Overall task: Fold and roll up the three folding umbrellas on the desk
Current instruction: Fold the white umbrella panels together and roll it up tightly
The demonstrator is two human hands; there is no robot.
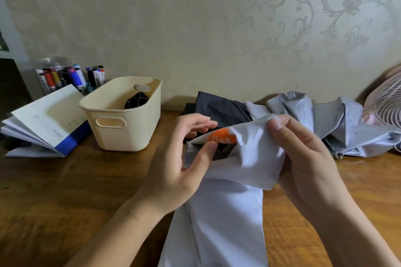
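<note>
Both hands hold the pale lilac umbrella (pixel 227 212) at lower centre. The right hand (pixel 303 158) pinches a canopy fold, and the left hand (pixel 180 165) pinches the edge by an orange patch (pixel 222 136). Behind, on the desk (pixel 65 191), a dark umbrella (pixel 217 104) and a silver umbrella (pixel 329 121) lie centre right.
</note>
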